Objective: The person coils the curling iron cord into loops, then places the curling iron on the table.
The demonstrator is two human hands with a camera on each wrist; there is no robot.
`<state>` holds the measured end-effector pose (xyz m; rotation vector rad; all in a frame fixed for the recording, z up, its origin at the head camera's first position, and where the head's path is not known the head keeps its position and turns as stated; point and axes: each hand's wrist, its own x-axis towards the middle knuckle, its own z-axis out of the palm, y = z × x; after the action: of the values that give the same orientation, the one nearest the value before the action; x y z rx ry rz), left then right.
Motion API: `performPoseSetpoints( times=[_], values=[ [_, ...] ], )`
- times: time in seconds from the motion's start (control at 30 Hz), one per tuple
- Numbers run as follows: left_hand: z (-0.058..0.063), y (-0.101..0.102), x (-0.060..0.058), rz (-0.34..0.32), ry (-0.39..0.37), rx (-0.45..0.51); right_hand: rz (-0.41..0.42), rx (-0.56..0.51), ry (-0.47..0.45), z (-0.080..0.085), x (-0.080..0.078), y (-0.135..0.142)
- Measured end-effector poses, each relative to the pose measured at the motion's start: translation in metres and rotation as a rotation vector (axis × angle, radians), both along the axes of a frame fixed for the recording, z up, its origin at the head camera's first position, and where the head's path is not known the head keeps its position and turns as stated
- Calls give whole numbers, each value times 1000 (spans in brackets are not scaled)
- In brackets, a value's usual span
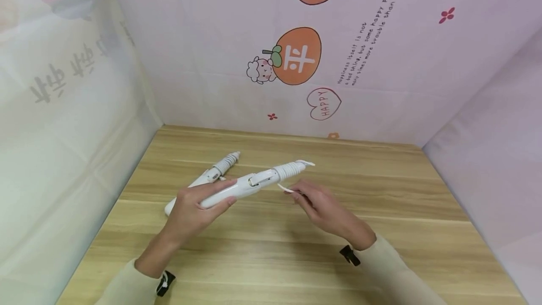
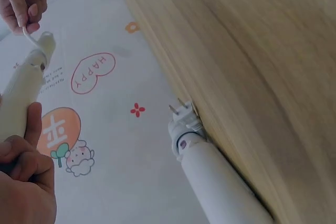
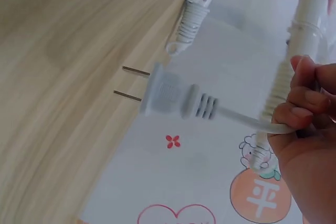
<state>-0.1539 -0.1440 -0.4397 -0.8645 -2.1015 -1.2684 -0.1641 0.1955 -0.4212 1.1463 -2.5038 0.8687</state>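
My left hand [image 1: 188, 211] grips the handle of a white stick-shaped electric appliance [image 1: 230, 192], raised above the table and tilted up to the right. White power cord [image 1: 288, 170] is coiled round its far end. Between thumb and fingers, my right hand [image 1: 323, 208] pinches a loose length of that cord, just below the coil. A two-pin plug [image 3: 170, 92] hangs free from the pinched cord in the right wrist view. Beyond my left hand lies a second similar white appliance [image 1: 203, 180], its cord wound round the end and its plug [image 2: 185, 116] showing in the left wrist view.
The wood-grain table [image 1: 262, 258] extends beneath both hands. Printed cloth walls [image 1: 203, 60] close it off at the back and both sides. Black straps or clips [image 1: 165, 282] sit at both cuffs.
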Motion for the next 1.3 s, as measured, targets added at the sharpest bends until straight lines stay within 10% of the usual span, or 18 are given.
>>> performPoseSetpoints(
  times=[0.33, 0.57, 1.1, 1.3],
  values=[
    [1, -4, 3, -120, -329, -176, 113, 136, 250, 0, -4, 9],
    [-4, -12, 3, -265, -577, -138, 244, 73, 182, 0, -9, 12],
    [-16, -20, -1, -517, -603, 11, 410, -61, -163, -4, -14, 12],
    [-18, -19, -1, -545, -611, 101, 450, -210, -159, -13, -18, 3]
  ],
)
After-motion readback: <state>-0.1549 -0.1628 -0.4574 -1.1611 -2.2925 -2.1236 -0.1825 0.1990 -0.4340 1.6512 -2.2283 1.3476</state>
